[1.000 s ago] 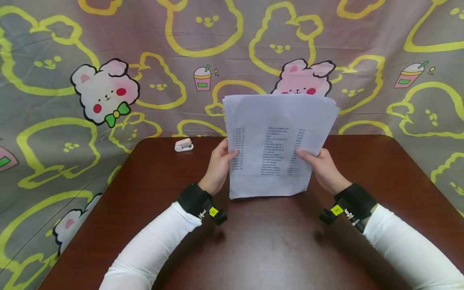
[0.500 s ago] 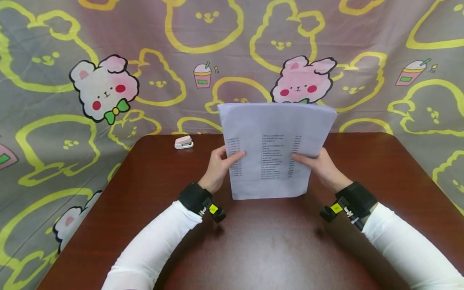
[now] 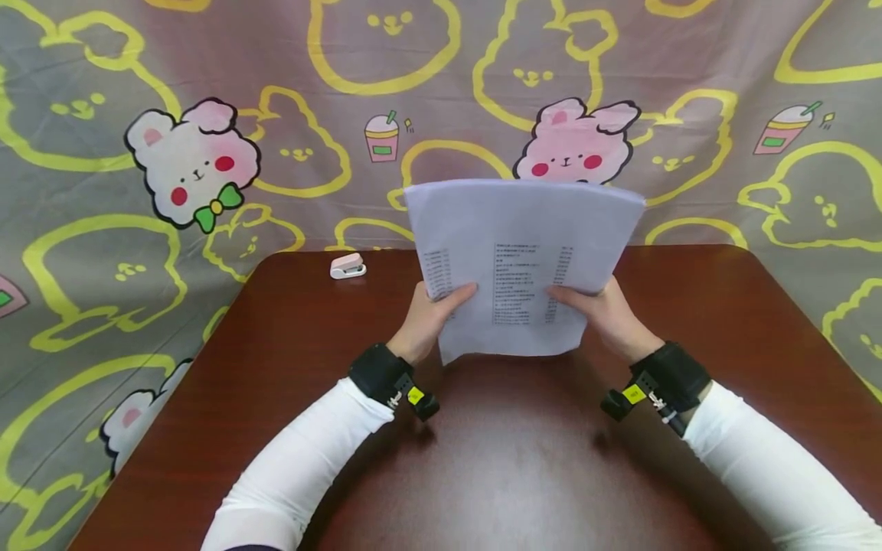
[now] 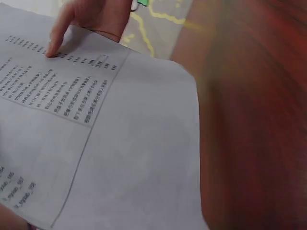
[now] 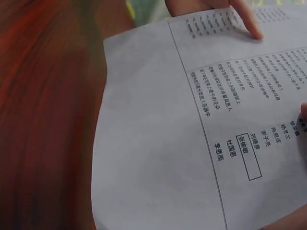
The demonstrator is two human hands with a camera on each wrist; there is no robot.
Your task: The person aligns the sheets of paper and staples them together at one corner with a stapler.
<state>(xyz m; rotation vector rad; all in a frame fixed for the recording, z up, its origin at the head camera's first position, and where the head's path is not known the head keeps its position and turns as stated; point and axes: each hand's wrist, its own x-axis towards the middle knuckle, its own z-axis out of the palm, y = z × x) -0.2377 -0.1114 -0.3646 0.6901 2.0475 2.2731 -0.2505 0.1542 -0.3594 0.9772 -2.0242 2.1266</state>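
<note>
A stack of printed paper sheets (image 3: 524, 218) stands nearly upright over the table, its top leaning away and its bottom edge bowed. My left hand (image 3: 429, 317) grips the left side, thumb lying across the front. On the opposite side my right hand (image 3: 609, 315) grips the sheets the same way. Behind the stack, the fingers of both hands are hidden. In the left wrist view the top sheet (image 4: 144, 134) shows its blank margin and printed table, with my right hand (image 4: 98, 19) at the far edge. The right wrist view shows my left thumb (image 5: 247, 19) pressing the sheet.
A small pink and white stapler (image 3: 347, 266) sits at the table's back left. The dark red-brown table (image 3: 510, 459) extends beneath both arms. A patterned curtain (image 3: 441, 115) with cartoon rabbits hangs behind it.
The stack's sheets, fanned at the upper right a second ago, now line up more evenly. Both thumbs have slid inward. Over the last half second the stack has risen slightly and its bottom edge has bowed.
</note>
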